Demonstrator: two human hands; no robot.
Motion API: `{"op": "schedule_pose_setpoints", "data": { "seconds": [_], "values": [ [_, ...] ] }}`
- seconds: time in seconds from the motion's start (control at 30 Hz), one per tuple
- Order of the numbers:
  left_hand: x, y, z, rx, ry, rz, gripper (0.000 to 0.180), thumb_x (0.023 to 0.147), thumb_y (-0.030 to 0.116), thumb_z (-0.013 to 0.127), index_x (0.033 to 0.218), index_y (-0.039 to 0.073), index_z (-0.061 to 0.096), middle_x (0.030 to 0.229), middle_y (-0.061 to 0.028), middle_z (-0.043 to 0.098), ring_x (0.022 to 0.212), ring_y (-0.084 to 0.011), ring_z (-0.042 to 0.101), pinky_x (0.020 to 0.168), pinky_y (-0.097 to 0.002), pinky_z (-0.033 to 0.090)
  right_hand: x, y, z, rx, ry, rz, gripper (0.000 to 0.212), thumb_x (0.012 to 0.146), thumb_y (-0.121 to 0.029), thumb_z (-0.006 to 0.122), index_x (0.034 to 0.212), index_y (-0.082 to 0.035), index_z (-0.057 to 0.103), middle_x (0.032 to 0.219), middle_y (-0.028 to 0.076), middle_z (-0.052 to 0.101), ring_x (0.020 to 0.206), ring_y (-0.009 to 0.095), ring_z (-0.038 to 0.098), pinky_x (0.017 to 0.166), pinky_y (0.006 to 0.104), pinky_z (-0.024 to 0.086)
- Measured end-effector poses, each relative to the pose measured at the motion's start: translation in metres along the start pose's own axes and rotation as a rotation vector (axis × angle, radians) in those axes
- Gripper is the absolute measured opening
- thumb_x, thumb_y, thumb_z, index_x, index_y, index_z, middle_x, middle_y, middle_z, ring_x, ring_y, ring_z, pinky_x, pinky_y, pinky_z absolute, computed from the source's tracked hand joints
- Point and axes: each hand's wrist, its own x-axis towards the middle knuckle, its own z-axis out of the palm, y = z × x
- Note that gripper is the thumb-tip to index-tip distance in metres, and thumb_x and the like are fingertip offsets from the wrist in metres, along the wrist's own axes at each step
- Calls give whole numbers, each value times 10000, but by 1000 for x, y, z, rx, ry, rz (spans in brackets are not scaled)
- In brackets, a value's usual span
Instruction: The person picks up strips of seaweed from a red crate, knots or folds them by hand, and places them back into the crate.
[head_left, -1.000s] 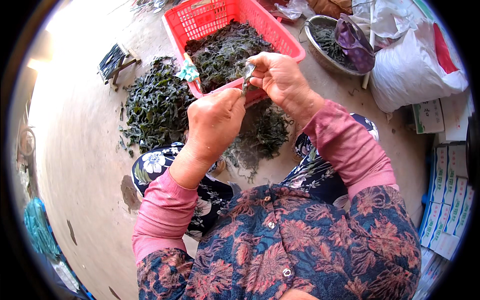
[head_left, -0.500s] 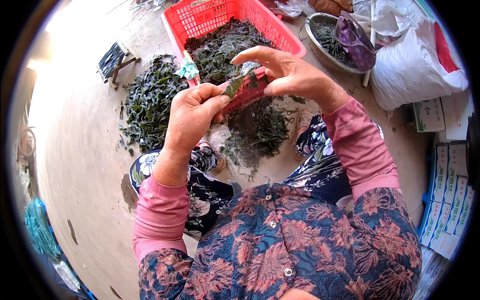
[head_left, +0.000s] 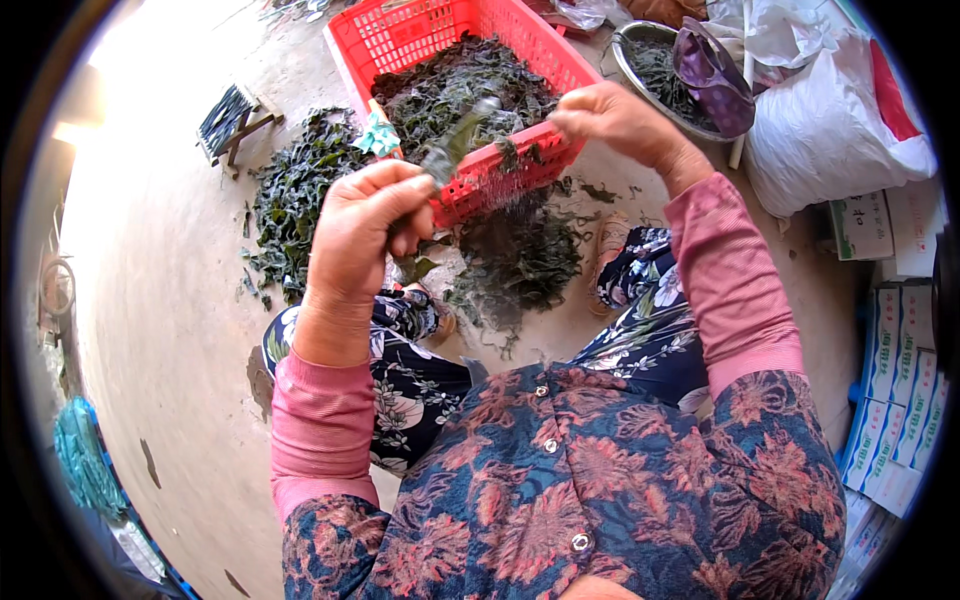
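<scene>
My left hand (head_left: 365, 220) pinches a dark green seaweed blade (head_left: 453, 143), whose upper part is blurred as it stands up in front of the red plastic crate (head_left: 548, 48). Fingers closed together, my right hand (head_left: 625, 125) is raised by the crate's near right corner; whether anything is in them is hidden. Dark seaweed (head_left: 450, 80) fills much of the crate. Below its near wall, between my feet, lies a loose seaweed heap (head_left: 520, 265). Another seaweed pile (head_left: 300, 210) spreads on the floor left of the crate. A light turquoise wrapping (head_left: 378, 137) sits at the crate's left edge.
A small folding stool (head_left: 235, 125) stands at the far left. Right of the crate are a basin (head_left: 625, 75) of dark strands with a purple cloth (head_left: 712, 85), and a big white sack (head_left: 825, 135). Printed boxes (head_left: 890, 390) are stacked at the right edge.
My right hand has moved right and away from my left, its spread fingers now closed. My left hand has shifted slightly left and down, and the seaweed blade has swung upright.
</scene>
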Motion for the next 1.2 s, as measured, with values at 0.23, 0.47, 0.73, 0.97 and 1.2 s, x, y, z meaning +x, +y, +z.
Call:
{"op": "schedule_pose_setpoints", "data": {
  "seconds": [0.23,0.47,0.73,0.97,1.2],
  "values": [
    [10,-7,0,-299,16,59,119,849,94,506,872,-14,551,697,-121,625,494,-141,584,462,-219,489,-5,-4,37,-131,-87,-52,526,740,-258,668,1167,-24,468,1063,112,531,992,191,503,853,296,397],
    [12,-5,16,-383,-109,-7,149,852,118,466,824,-13,532,624,-117,575,440,-156,512,447,-251,440,-1,-41,58,579,62,-201,682,717,-136,675,1280,-28,305,1251,121,398,1151,187,393,942,309,338],
    [13,-8,17,-452,-207,-19,161,844,124,472,828,-24,534,613,-113,559,451,-176,512,461,-276,456,15,-10,76,428,-24,-143,137,843,-116,545,907,-6,597,810,-11,592,741,58,545,688,212,461],
    [21,-11,11,-511,7,153,176,863,120,478,965,-9,540,930,-153,590,843,-249,601,739,-353,522,0,-4,84,399,-213,-266,707,644,-243,723,1230,-16,399,1241,172,432,1182,242,391,979,309,306],
    [23,-9,17,-609,105,206,175,863,158,516,963,15,536,889,-106,590,813,-214,592,691,-348,509,-2,-25,109,475,-276,-128,421,701,-222,688,1028,6,554,926,40,556,860,115,501,780,250,401]
  ]
}}
